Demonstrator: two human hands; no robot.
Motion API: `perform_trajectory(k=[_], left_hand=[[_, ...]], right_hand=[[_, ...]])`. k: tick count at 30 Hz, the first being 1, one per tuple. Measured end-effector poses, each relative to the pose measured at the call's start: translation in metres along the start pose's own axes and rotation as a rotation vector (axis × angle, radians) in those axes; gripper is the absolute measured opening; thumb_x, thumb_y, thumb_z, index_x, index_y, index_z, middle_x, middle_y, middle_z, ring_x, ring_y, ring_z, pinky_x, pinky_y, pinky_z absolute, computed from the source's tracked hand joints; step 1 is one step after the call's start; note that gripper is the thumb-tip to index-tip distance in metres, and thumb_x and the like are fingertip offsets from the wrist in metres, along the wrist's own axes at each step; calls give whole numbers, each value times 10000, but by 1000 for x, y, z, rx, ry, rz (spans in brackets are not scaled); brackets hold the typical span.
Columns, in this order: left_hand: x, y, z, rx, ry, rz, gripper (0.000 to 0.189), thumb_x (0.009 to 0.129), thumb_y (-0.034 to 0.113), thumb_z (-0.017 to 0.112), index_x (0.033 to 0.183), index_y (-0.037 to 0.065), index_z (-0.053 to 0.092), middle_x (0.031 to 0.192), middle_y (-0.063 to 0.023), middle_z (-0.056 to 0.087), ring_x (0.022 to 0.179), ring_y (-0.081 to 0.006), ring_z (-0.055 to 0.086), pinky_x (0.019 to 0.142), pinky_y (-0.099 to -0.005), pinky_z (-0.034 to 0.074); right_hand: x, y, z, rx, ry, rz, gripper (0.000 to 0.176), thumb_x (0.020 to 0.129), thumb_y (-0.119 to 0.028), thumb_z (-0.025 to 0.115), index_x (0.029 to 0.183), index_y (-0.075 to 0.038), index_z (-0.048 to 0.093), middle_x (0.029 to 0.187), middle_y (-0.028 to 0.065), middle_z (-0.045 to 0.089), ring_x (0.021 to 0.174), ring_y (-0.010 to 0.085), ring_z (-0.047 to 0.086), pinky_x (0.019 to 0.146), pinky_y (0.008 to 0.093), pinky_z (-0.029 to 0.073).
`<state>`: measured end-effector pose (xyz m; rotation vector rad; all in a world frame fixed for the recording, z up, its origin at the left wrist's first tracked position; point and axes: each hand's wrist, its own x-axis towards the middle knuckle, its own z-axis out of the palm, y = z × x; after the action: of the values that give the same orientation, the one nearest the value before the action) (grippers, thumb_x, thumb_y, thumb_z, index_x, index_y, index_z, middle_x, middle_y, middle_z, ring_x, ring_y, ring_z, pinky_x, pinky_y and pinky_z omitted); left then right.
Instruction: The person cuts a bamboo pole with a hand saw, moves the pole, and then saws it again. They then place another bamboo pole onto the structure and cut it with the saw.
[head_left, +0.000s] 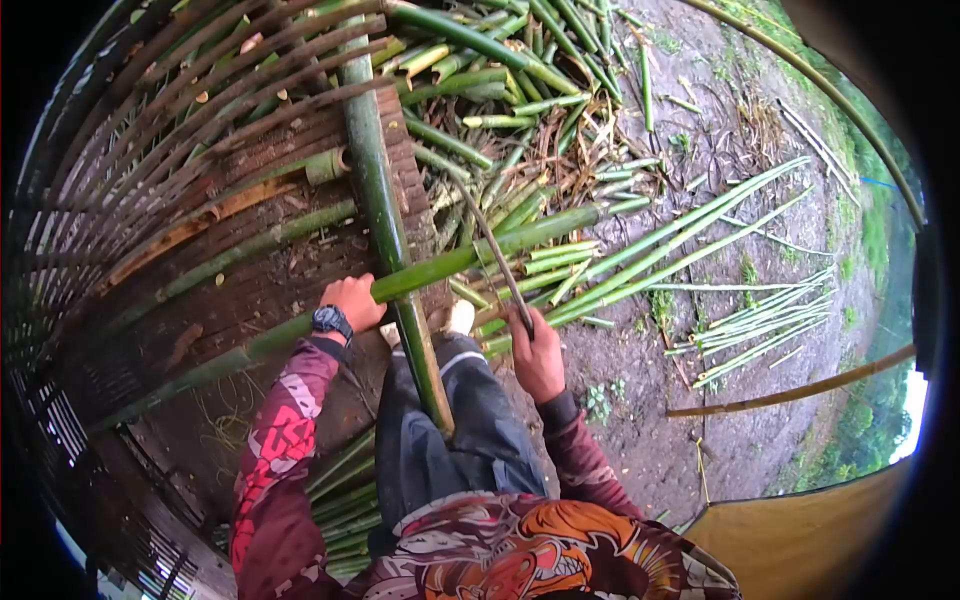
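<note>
My left hand (352, 303), with a watch at the wrist, is closed around a long green bamboo pole (450, 262). The pole slants up to the right and lies across a thicker bamboo pole (376, 190) that runs between my legs. In my right hand (540, 358) is the lower end of a bow saw (490, 240) with a dark, curved frame. A thin line like a blade shows along the frame's left side. The saw crosses the held pole just right of the support.
Cut green bamboo pieces (545, 55) lie heaped at the top. Long thin bamboo poles (700, 225) and a bundle of sticks (770, 325) rest on muddy ground to the right. A slatted bamboo structure (180, 120) stands at left. A tan tarp (800, 540) hangs lower right.
</note>
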<state>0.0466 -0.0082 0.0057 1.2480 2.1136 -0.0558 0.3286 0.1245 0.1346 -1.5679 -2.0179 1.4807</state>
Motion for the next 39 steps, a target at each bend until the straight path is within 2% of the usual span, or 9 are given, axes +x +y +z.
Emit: perform_trajectory(k=[5,8,15,21,25,27,35,36,39], left_hand=[[1,20,-13,-69,-146,31,421,773,356,755,1043,33,758,990,-270,746,954,-448,729,893,-514,592],[1,27,-20,-67,-222,-17,424,757,345,765,1002,0,776,995,-288,738,967,-450,729,894,-509,594],[9,23,-28,-52,-245,5,420,763,306,745,975,-55,720,952,-300,730,938,-473,719,845,-521,595],[-24,4,21,147,497,41,446,740,164,822,1073,39,552,1023,-147,675,1007,-358,655,853,-460,533],[-6,-18,44,183,554,60,491,672,200,876,1035,88,566,968,-122,670,965,-345,661,853,-474,541],[-1,-19,43,117,474,0,470,663,209,883,1010,116,580,948,-95,689,922,-326,681,811,-466,557],[6,-24,25,118,430,39,343,736,331,832,903,112,629,842,-109,725,795,-336,737,677,-479,592],[7,-22,23,110,427,48,343,736,331,832,903,112,629,842,-109,725,795,-336,737,677,-479,592],[8,-22,18,87,392,46,325,738,313,826,898,113,626,834,-110,719,788,-336,735,676,-478,592]], right_hand=[[-32,42,5,-75,38,28,144,1017,-138,576,1084,-27,638,728,244,593,645,383,650,598,431,478],[-39,48,8,45,124,22,170,1082,-152,542,1088,-55,681,650,-44,454,579,54,403,527,269,324],[-37,40,5,128,135,47,189,1092,-165,539,1079,-48,687,640,-87,422,565,28,382,509,250,292],[-19,60,32,77,148,-10,162,1085,-145,555,1097,-56,690,623,-55,428,561,40,398,503,268,306],[-19,82,32,-29,141,-88,163,1089,-141,548,1106,-54,684,627,-66,430,559,33,394,497,261,298],[-15,90,29,73,72,21,148,1018,-128,580,1125,-53,650,692,188,580,575,289,607,564,406,460],[-6,9,6,-15,54,-7,177,1047,-132,553,1159,-41,654,719,209,564,606,284,597,589,399,464],[-19,16,1,-103,89,-125,164,1078,-126,539,1113,-42,674,670,-22,468,578,60,429,515,277,335],[-71,-32,-36,-82,-14,167,171,1081,-132,533,1098,-38,674,658,-22,466,568,65,427,512,280,332]])
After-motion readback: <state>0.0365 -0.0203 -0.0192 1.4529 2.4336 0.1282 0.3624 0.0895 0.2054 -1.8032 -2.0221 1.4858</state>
